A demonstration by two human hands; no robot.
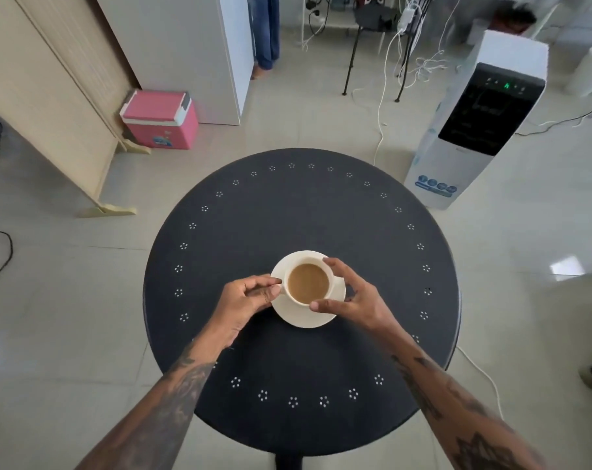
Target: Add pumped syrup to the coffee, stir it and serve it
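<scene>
Cup (308,283) of milky coffee stands on its saucer (335,310), near centre of the round dark worktop (301,212). Left hand (247,301) pinches the cup at its left side; right hand (352,296) grasps the rim, fingers far, thumb near. No legible writing.

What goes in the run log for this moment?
left hand pinches white ceramic cup handle | right hand grips cup | cup on white saucer | round black table
</scene>
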